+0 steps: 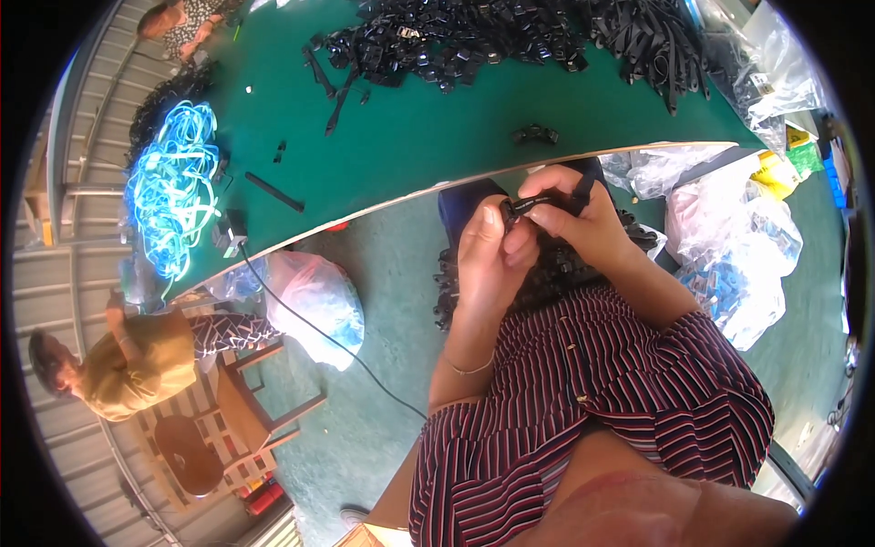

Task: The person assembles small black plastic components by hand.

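Observation:
Above my lap, my left hand [492, 242] pinches a small black buckle [508, 211] between thumb and fingers. My right hand [588, 223] is closed on the black strap [567, 198] that meets the buckle, its thumb and forefinger close to the left fingertips. How far the strap runs through the buckle is too small to tell. Below my wrists a heap of black plastic pieces [556, 273] lies in my lap, partly hidden by my hands. Just beyond the table edge sits a short, curled black piece [535, 135].
The green table [410, 137] carries a heap of black buckles [456, 41], black straps [647, 46] and bundled blue cords [173, 182]. A cable runs from a small black box [230, 232]. Plastic bags [729, 246] stand at right. Two other people are at left.

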